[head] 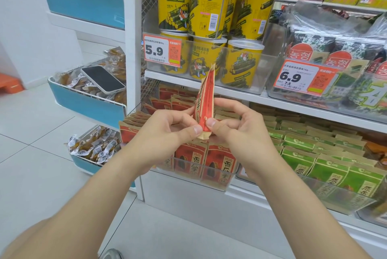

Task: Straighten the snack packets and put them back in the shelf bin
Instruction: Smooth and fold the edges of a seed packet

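Observation:
I hold one red and tan snack packet [204,99] upright and edge-on in front of the shelf. My left hand [167,131] pinches its lower end from the left, and my right hand [236,127] pinches it from the right. Below and behind my hands stands the clear shelf bin [213,177], filled with several rows of the same red packets [188,158] standing on end.
Green packets [326,154] fill the bin to the right. Yellow tubs [209,7] and seaweed packs [335,53] sit on the shelf above. At left, blue-fronted baskets [83,104] hold wrapped snacks, with a phone [102,78] lying on them. White tiled floor lies below.

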